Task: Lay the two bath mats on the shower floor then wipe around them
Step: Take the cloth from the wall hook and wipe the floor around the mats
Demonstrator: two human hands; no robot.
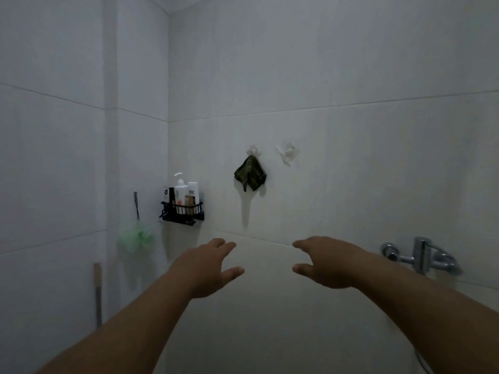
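Note:
A dark green checked cloth hangs from a clear hook on the tiled wall ahead. My left hand and my right hand are both stretched out in front of me below the cloth, palms down, fingers apart, holding nothing. No bath mat and no shower floor is in view.
A black wire caddy with several bottles hangs in the wall corner. A green mesh sponge hangs left of it. A second clear hook is bare. A chrome mixer tap juts from the right wall. A stick handle leans at left.

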